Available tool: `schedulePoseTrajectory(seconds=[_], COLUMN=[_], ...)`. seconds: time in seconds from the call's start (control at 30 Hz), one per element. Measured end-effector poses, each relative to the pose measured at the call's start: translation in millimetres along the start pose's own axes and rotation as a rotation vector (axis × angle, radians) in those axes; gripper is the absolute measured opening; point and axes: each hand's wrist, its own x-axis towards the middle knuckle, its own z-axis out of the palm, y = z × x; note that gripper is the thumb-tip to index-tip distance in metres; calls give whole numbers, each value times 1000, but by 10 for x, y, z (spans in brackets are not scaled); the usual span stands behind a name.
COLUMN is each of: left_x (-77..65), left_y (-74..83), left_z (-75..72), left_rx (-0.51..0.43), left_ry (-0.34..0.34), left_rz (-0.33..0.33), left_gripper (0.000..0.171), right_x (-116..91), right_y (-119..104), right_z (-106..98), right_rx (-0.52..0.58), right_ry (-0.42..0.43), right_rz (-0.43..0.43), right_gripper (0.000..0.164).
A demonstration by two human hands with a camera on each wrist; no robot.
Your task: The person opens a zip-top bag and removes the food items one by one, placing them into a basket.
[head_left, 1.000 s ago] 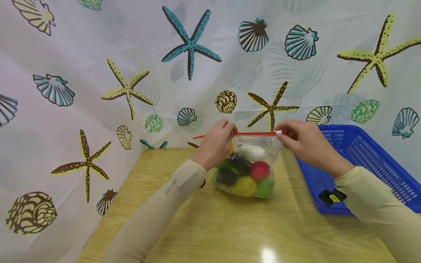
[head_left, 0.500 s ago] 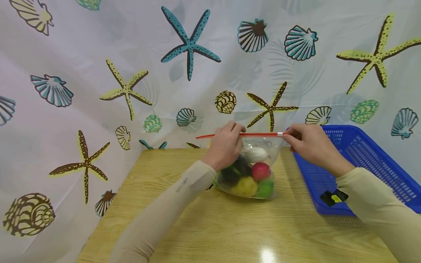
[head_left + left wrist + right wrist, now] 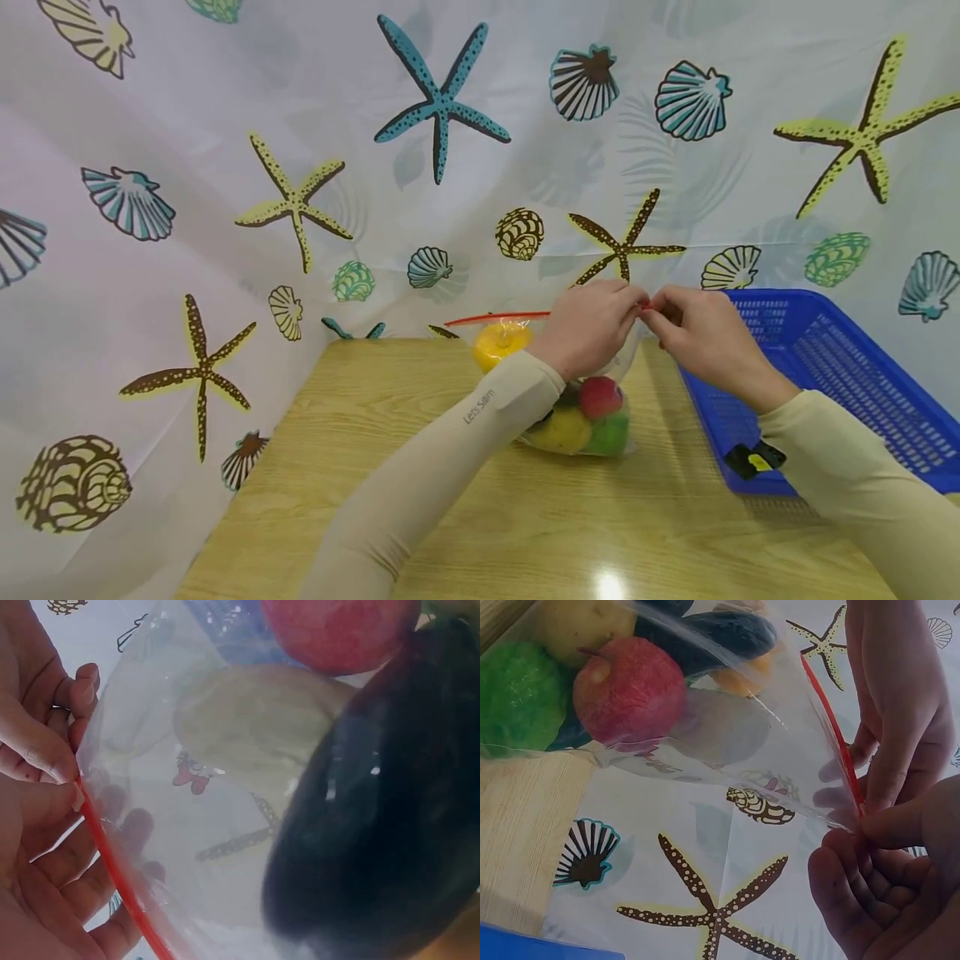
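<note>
We see a bag [image 3: 799, 761] of thin, clear plastic, glossy and lightly creased. The red strip [image 3: 112, 859] along its mouth looks like smooth, firmer plastic. Through the film, the apple [image 3: 634, 694] shows a soft sheen, the dark vegetable [image 3: 375, 817] a glossier skin. We find the basket [image 3: 885, 358] perforated plastic, the tabletop [image 3: 360, 408] grained, shiny wood, the curtain [image 3: 517, 158] and sleeves [image 3: 442, 454] matt cloth.

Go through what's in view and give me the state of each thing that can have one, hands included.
Clear bag: filled; whether fully sealed, cannot tell
Red strip: held near one end, other end free
Left hand: pinches the strip
Right hand: pinches the strip's end
Red apple: inside the bag
Blue basket: upright on the table, apart from the bag
Patterned curtain: hanging behind the table
</note>
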Motion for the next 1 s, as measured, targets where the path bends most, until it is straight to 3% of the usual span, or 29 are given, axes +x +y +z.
schedulePoseTrajectory(seconds=[0.37,1.0], left_x=[-84,-761], left_y=[-126,-972], left_z=[11,-43], left_rx=[71,89], left_ry=[-43,2], left_rz=[-60,-231], left_gripper=[20,15], right_x=[9,20], right_y=[-10,89], right_z=[22,4], right_rx=[7,-35], right_ry=[-5,-13], right_rz=[7,17], right_gripper=[19,18])
